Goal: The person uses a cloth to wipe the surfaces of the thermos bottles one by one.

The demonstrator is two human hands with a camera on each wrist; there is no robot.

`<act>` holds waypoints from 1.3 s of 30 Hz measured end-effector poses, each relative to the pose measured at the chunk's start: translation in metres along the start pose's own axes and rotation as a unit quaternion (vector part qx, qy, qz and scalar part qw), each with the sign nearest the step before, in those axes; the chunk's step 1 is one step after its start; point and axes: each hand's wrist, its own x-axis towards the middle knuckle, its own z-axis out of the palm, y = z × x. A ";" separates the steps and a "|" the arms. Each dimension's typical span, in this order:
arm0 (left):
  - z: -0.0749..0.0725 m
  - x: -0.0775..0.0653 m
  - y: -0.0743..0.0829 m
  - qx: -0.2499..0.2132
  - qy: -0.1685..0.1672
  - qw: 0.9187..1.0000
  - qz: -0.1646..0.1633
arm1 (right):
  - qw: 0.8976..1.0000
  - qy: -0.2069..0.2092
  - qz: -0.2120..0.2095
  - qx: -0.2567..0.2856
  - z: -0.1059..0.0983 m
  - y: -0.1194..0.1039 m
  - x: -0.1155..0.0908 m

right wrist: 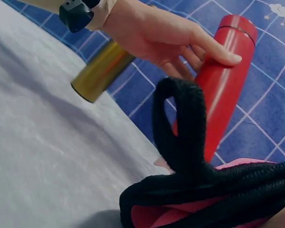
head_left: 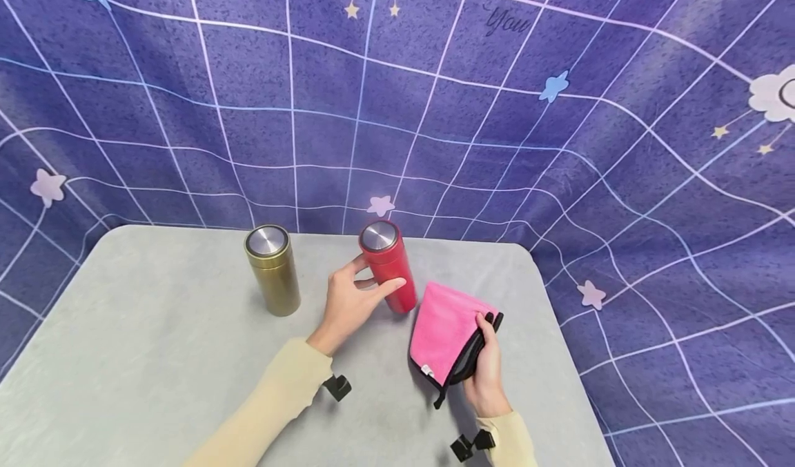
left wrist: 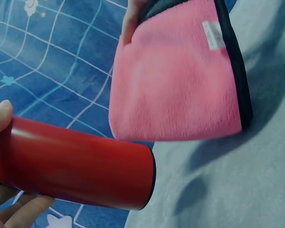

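Note:
My left hand (head_left: 354, 301) grips a red thermos bottle (head_left: 393, 274) with a steel-topped lid, thumb on the near side and fingers behind. In the left wrist view the red bottle's dark-rimmed base points toward the cloth. A folded pink cloth with black edging (head_left: 442, 329) is in my right hand (head_left: 487, 367), thumb on top and the other fingers hidden beneath. The right wrist view shows the cloth's black hanging loop (right wrist: 180, 123) in front of the red bottle. To the left of my left hand stands a gold thermos bottle (head_left: 276, 281), upright on the table.
The grey table (head_left: 155, 356) ends at a back edge against a purple-blue grid-patterned curtain (head_left: 323, 108), which also hangs along the right side. Black wrist cameras (head_left: 337, 387) sit on both wrists, over cream sleeves (head_left: 273, 391).

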 end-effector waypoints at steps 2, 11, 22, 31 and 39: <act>0.003 0.003 -0.003 0.001 -0.007 1.000 -0.004 | 1.000 -0.003 -0.005 0.001 -0.003 -0.004 -0.001; 0.022 0.019 -0.014 0.021 -0.045 0.999 0.012 | 0.999 -0.004 -0.035 0.022 -0.017 -0.030 0.001; 0.041 0.029 -0.025 0.109 -0.065 0.992 0.024 | 0.997 0.013 -0.063 0.045 -0.025 -0.068 0.012; 0.049 0.026 -0.025 0.148 -0.067 0.986 0.027 | 0.994 0.020 -0.088 0.061 -0.027 -0.081 0.012; 0.053 0.027 -0.026 0.197 -0.086 0.976 0.033 | 0.994 0.022 -0.097 0.055 -0.028 -0.082 0.009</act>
